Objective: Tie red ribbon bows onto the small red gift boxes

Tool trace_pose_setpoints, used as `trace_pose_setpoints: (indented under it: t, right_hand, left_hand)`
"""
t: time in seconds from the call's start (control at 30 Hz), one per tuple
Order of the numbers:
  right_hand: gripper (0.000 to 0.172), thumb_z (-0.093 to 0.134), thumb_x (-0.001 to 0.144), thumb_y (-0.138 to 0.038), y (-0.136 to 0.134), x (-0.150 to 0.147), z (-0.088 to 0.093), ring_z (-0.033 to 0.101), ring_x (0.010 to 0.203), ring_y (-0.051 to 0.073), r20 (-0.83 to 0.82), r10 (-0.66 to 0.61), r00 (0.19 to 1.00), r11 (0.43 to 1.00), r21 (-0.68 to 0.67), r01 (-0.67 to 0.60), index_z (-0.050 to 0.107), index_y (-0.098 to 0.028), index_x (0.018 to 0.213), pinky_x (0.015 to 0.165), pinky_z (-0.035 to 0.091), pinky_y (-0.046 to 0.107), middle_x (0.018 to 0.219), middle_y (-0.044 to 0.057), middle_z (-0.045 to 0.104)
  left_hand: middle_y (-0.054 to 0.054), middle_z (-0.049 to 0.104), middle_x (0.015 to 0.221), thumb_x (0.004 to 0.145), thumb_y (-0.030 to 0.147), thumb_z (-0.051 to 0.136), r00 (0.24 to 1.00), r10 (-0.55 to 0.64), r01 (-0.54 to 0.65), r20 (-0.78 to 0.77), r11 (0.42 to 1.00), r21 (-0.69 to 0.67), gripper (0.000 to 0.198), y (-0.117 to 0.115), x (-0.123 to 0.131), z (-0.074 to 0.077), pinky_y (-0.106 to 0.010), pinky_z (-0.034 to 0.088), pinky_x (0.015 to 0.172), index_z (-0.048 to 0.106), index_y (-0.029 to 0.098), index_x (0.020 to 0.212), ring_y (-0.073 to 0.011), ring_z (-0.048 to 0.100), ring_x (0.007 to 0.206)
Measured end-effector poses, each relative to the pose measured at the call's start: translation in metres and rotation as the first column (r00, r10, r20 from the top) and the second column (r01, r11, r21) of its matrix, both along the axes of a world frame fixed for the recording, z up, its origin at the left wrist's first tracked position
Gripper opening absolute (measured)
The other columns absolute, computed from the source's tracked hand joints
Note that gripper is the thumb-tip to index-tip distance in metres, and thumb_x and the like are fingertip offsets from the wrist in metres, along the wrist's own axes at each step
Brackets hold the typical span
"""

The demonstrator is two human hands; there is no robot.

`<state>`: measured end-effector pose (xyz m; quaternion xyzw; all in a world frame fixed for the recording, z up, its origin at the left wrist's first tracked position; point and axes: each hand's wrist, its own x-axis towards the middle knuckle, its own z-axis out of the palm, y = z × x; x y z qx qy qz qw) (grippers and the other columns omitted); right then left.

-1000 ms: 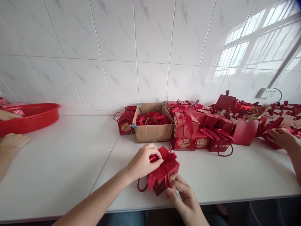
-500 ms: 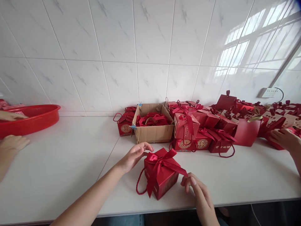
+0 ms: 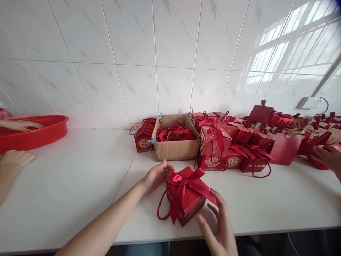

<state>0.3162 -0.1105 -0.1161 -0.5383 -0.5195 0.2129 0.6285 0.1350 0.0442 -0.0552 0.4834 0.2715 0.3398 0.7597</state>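
Observation:
A red gift box (image 3: 193, 204) stands on the white table in front of me, a satin ribbon (image 3: 184, 185) tied in a bow across its top. Its twisted cord handle (image 3: 160, 210) hangs in a loop on the left side. My left hand (image 3: 157, 176) is at the box's far left corner, fingers curled; whether it touches the box I cannot make out. On the right, my right hand (image 3: 218, 224) is open, thumb and fingers apart, with its fingertips beside the ribbon's tail. Neither hand grips the box.
Behind the box stands a cardboard carton (image 3: 177, 151) of red ribbons. Many red gift boxes (image 3: 215, 140) are piled to its right. A red plastic basin (image 3: 54, 132) at left holds another person's hand (image 3: 21, 125). Another hand (image 3: 326, 156) touches boxes far right.
My right hand has opened and come in closer to the box's right side. My left hand's fingers have curled in more. The person's hand at left has reached further into the basin.

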Motion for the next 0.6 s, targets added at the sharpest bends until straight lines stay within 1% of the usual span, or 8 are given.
trace_pose_setpoints:
  t: [0.1,0.13,0.2,0.27,0.37,0.43,0.5,0.6]
  right_hand:
    - [0.081,0.064,0.077,-0.038,-0.002,-0.023,0.003,0.033,0.131,0.037,0.051,0.025,0.998,0.999,0.020,-0.026,0.021,-0.021,0.143,0.106,0.029,0.055,0.143,0.017,0.030]
    - [0.086,0.066,0.074,-0.037,-0.002,-0.028,0.004,0.031,0.132,0.038,0.071,0.028,0.997,0.999,0.017,-0.030,0.018,-0.020,0.143,0.106,0.027,0.057,0.144,0.018,0.028]
    - [0.090,0.069,0.072,-0.034,0.000,-0.033,0.008,0.028,0.133,0.040,0.093,0.026,0.995,1.000,0.003,-0.027,0.016,-0.020,0.143,0.107,0.025,0.059,0.144,0.019,0.026]
    - [0.089,0.069,0.073,-0.033,0.003,-0.035,0.011,0.030,0.132,0.040,0.077,0.031,0.997,0.999,-0.013,-0.030,0.015,-0.022,0.143,0.107,0.027,0.057,0.143,0.018,0.029]
    - [0.082,0.067,0.074,-0.033,0.005,-0.030,0.012,0.040,0.127,0.036,0.015,0.008,1.000,1.000,-0.013,-0.008,0.020,-0.027,0.141,0.104,0.034,0.054,0.136,0.014,0.040]
    - [0.077,0.068,0.072,-0.032,0.004,-0.022,0.012,0.046,0.121,0.033,-0.018,-0.067,0.998,0.997,0.036,0.068,0.028,-0.027,0.138,0.101,0.037,0.053,0.130,0.012,0.045]
    - [0.074,0.069,0.071,-0.029,0.002,-0.008,0.014,0.047,0.119,0.032,-0.058,-0.150,0.987,0.981,0.115,0.156,0.032,-0.027,0.136,0.100,0.037,0.053,0.128,0.011,0.046]
    - [0.077,0.071,0.068,-0.027,-0.002,0.024,0.028,0.046,0.120,0.031,-0.161,-0.262,0.952,0.925,0.238,0.295,0.032,-0.029,0.135,0.098,0.038,0.057,0.128,0.011,0.044]
  left_hand:
    - [-0.003,0.061,0.069,0.081,0.057,0.052,1.000,-0.004,0.005,0.013,1.000,-0.010,0.045,0.001,-0.001,0.000,-0.026,0.037,0.061,0.061,0.013,0.081,-0.0143,0.054,0.062]
    - [-0.004,0.061,0.070,0.081,0.057,0.051,1.000,-0.004,0.004,0.016,1.000,-0.013,0.045,0.001,-0.001,0.000,-0.026,0.037,0.061,0.061,0.013,0.081,-0.0147,0.055,0.063]
    - [-0.004,0.061,0.071,0.082,0.057,0.050,1.000,-0.002,0.002,0.024,1.000,-0.016,0.045,0.001,-0.001,0.001,-0.026,0.037,0.062,0.061,0.013,0.081,-0.0150,0.055,0.064]
    - [-0.003,0.059,0.071,0.082,0.057,0.049,0.999,0.000,0.000,0.034,1.000,-0.016,0.046,0.002,-0.002,0.001,-0.026,0.037,0.062,0.061,0.013,0.081,-0.0146,0.054,0.064]
    - [-0.003,0.057,0.071,0.082,0.057,0.049,0.999,-0.004,0.004,0.041,1.000,-0.003,0.045,0.005,-0.004,0.000,-0.026,0.037,0.064,0.061,0.013,0.080,-0.0147,0.052,0.066]
    - [-0.004,0.056,0.070,0.082,0.055,0.050,0.999,-0.005,0.005,0.041,1.000,0.011,0.044,0.008,-0.005,-0.002,-0.026,0.036,0.064,0.061,0.013,0.080,-0.0147,0.051,0.066]
    - [-0.004,0.055,0.069,0.082,0.054,0.051,0.999,-0.005,0.004,0.040,1.000,0.021,0.042,0.010,-0.006,-0.003,-0.026,0.036,0.063,0.062,0.013,0.080,-0.0143,0.049,0.065]
    - [-0.004,0.054,0.070,0.083,0.052,0.049,0.999,-0.008,0.007,0.031,1.000,0.025,0.041,0.011,-0.007,-0.003,-0.026,0.035,0.062,0.062,0.013,0.081,-0.0142,0.048,0.065]
